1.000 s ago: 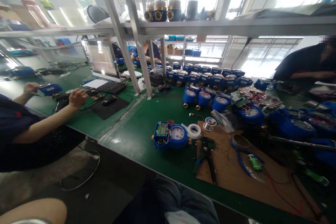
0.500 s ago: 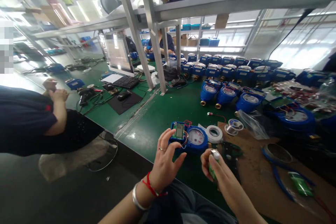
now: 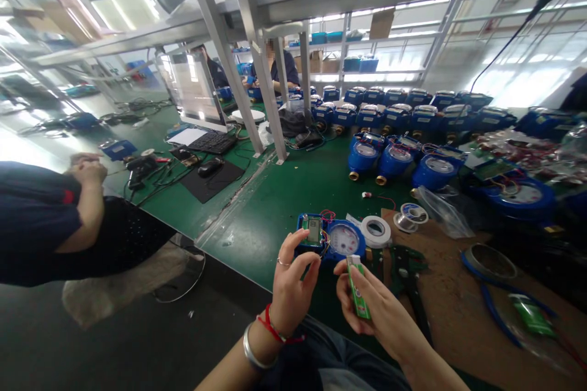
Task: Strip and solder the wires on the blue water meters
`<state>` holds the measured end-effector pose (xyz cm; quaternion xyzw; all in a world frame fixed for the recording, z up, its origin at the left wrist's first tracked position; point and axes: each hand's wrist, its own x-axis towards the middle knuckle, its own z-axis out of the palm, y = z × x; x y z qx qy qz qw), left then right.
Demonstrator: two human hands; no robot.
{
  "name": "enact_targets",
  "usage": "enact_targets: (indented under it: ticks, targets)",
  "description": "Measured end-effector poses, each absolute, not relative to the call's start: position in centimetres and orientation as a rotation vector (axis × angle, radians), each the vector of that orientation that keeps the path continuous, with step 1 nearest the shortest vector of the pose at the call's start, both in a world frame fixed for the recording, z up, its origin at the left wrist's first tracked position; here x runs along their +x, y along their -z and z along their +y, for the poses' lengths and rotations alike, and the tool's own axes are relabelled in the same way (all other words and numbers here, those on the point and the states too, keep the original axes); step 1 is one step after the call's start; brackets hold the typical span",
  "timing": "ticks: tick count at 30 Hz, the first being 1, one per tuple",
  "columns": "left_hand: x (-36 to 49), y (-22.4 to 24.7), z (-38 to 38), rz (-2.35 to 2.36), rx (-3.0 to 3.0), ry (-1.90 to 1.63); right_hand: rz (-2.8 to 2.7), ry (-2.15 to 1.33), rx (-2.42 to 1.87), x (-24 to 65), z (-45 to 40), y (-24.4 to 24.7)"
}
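In the head view, an opened blue water meter (image 3: 345, 241) lies on the green bench, its small display board (image 3: 313, 230) and thin coloured wires exposed. My left hand (image 3: 291, 281) is at the meter's near left side, one finger over the display's edge. Its thumb and index finger are pinched where the thin wires (image 3: 325, 244) reach the fingertips; the exact grip is partly hidden. My right hand (image 3: 373, 305) is closed around a green lighter (image 3: 358, 288), held upright and slightly tilted just in front of the meter's dial. No flame shows.
White tape (image 3: 376, 231), a solder spool (image 3: 411, 217) and dark-green-handled pliers (image 3: 408, 269) lie to the right, near brown cardboard (image 3: 452, 293). Blue meters (image 3: 397, 159) stand in rows behind. Metal shelf posts (image 3: 263, 61) rise ahead. A co-worker's arm (image 3: 89, 195) is at left.
My left thumb and index finger have come together by the wires. My right hand has moved left towards the meter and turned the lighter so its green side shows.
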<state>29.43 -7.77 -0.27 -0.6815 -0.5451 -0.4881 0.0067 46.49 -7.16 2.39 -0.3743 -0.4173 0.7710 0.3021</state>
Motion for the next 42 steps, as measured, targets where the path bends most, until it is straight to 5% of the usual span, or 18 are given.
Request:
enact_targets:
  ticks: [42]
  targets:
    - [29.5,0.9,-8.2,-1.732,-2.133,1.619,-0.53,-2.396,-0.976,43.3,-5.0,-1.6]
